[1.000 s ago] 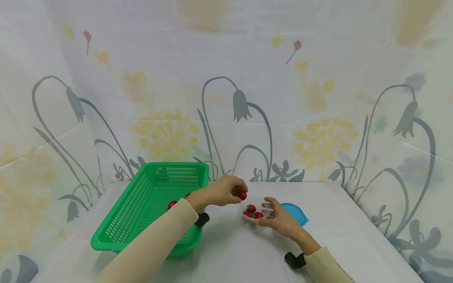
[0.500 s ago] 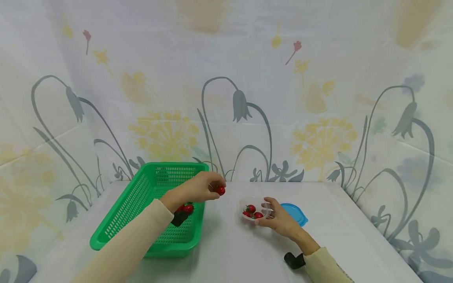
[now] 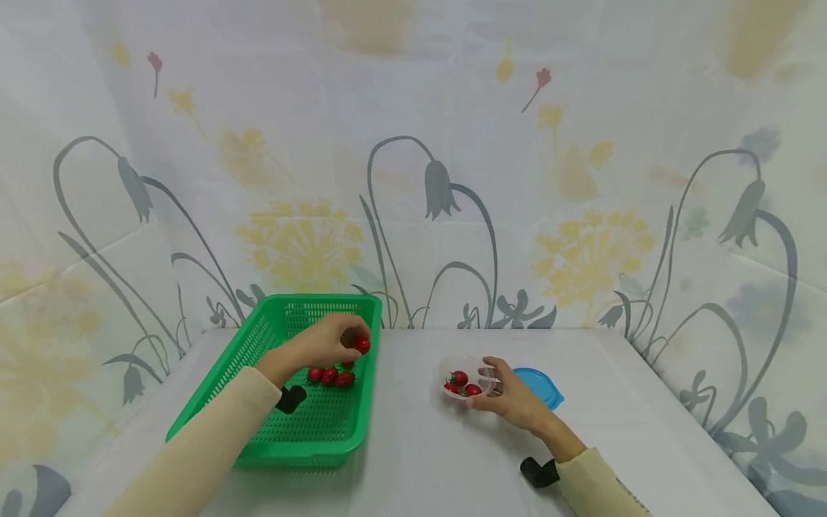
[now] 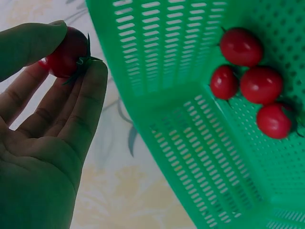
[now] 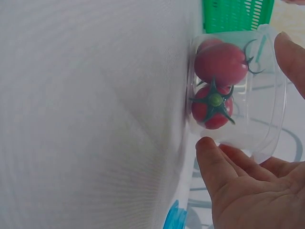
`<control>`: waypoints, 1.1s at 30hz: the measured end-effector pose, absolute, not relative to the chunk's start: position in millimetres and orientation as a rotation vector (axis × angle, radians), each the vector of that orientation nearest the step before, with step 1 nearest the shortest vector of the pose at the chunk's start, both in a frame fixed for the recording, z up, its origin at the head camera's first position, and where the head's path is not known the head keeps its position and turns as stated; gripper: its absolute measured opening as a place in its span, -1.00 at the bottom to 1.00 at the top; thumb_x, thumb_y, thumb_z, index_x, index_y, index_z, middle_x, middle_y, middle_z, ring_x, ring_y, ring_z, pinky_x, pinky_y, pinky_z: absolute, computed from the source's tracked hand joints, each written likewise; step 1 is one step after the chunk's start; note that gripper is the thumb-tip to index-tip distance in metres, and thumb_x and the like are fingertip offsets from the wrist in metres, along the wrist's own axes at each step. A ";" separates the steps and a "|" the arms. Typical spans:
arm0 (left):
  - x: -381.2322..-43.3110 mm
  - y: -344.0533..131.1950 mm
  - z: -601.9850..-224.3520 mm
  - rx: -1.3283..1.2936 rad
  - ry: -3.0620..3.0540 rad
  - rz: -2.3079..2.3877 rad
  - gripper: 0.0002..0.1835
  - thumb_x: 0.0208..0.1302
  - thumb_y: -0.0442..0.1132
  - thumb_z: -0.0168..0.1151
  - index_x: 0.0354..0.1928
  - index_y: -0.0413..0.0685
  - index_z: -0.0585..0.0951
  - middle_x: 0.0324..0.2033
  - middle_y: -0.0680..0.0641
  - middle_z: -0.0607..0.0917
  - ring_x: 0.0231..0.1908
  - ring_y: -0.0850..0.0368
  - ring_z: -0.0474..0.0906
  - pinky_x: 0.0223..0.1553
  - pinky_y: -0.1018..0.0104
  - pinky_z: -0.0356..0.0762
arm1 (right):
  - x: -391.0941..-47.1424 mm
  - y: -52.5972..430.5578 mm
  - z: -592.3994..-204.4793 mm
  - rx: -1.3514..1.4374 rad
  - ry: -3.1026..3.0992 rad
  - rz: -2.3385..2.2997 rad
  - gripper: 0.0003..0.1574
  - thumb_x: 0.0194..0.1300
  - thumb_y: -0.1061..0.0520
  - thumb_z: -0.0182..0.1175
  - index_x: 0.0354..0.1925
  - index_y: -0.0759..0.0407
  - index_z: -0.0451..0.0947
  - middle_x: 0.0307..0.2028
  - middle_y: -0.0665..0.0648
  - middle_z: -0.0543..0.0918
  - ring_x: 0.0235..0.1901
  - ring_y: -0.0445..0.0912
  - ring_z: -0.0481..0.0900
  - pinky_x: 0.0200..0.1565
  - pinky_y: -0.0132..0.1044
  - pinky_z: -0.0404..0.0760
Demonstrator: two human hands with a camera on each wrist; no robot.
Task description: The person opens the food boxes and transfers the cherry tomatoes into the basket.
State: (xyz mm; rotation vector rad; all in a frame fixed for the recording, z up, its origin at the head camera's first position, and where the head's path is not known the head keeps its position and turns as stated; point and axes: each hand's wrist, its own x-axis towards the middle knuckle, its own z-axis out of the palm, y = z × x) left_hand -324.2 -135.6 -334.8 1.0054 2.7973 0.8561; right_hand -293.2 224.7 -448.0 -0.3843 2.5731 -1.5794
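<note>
Got one red held tomato (image 3: 363,346) pinched between thumb and fingertips of left hand (image 3: 321,344), green calyx attached. Shows at the right long rim of the green basket (image 3: 304,454) in head view; can't tell height above it. Count four loose tomatoes (image 4: 261,85) inside basket, bunched together on the perforated floor toward its right side, glossy.

To the right of basket, well apart from it, see clear tub (image 5: 257,102) standing upright on white surface (image 3: 413,445). Contains three tub tomatoes (image 3: 459,378), clustered at the bottom, green calyxes visible on some.

Pose: left arm reaching in from lower left, palm visible in left wrist view, thumb on one side of the held tomato, other fingers mostly extended. Have right hand (image 3: 512,399) gripping tub from its right side, thumb and fingers curved around the wall.

Farther out, see blue lid (image 3: 541,388) lying flat on surface, just beside right hand and partly hidden by it. Behind everything, see patterned cloth (image 3: 413,93) with grey bell flowers and yellow blooms.
</note>
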 end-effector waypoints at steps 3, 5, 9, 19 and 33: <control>-324.4 -143.1 -337.6 0.972 2.799 0.828 -0.77 0.18 -0.38 0.30 -0.12 -0.06 0.60 -0.24 0.06 0.62 -0.24 0.18 0.54 -0.17 0.22 0.52 | -292.7 223.9 -447.2 -0.392 2.565 -1.593 0.15 0.08 -0.05 0.43 0.42 0.21 -0.01 0.31 0.31 0.30 0.19 0.20 0.41 0.08 0.02 0.50; -325.2 -146.8 -340.9 0.948 2.795 0.810 -0.78 0.17 -0.39 0.31 -0.14 -0.05 0.60 -0.26 0.07 0.62 -0.24 0.18 0.53 -0.18 0.22 0.52 | -292.3 224.0 -446.7 -0.392 2.567 -1.591 0.15 0.08 -0.05 0.43 0.42 0.21 -0.01 0.31 0.31 0.31 0.19 0.20 0.41 0.08 0.02 0.50; -327.5 -153.1 -349.5 0.894 2.763 0.821 -0.78 0.17 -0.41 0.30 -0.15 -0.04 0.61 -0.26 0.05 0.63 -0.22 0.15 0.54 -0.16 0.19 0.54 | -293.5 224.4 -448.1 -0.385 2.574 -1.573 0.16 0.07 -0.07 0.43 0.41 0.22 -0.01 0.31 0.31 0.30 0.20 0.21 0.39 0.10 0.04 0.48; -333.7 -159.4 -367.0 0.871 2.732 0.747 -0.77 0.11 -0.45 0.32 -0.18 -0.06 0.64 -0.28 0.01 0.64 -0.29 0.14 0.54 -0.28 0.23 0.55 | -293.0 224.1 -447.7 -0.376 2.563 -1.585 0.16 0.07 -0.06 0.43 0.42 0.22 -0.01 0.32 0.31 0.29 0.21 0.20 0.39 0.11 0.05 0.46; -333.2 -154.3 -378.2 0.829 2.699 0.609 -0.79 0.07 -0.44 0.37 -0.22 -0.13 0.64 -0.31 -0.01 0.65 -0.27 0.11 0.54 -0.23 0.16 0.54 | -291.8 224.8 -446.6 -0.391 2.584 -1.568 0.15 0.08 -0.06 0.41 0.41 0.25 -0.02 0.30 0.32 0.31 0.17 0.22 0.42 0.08 0.04 0.49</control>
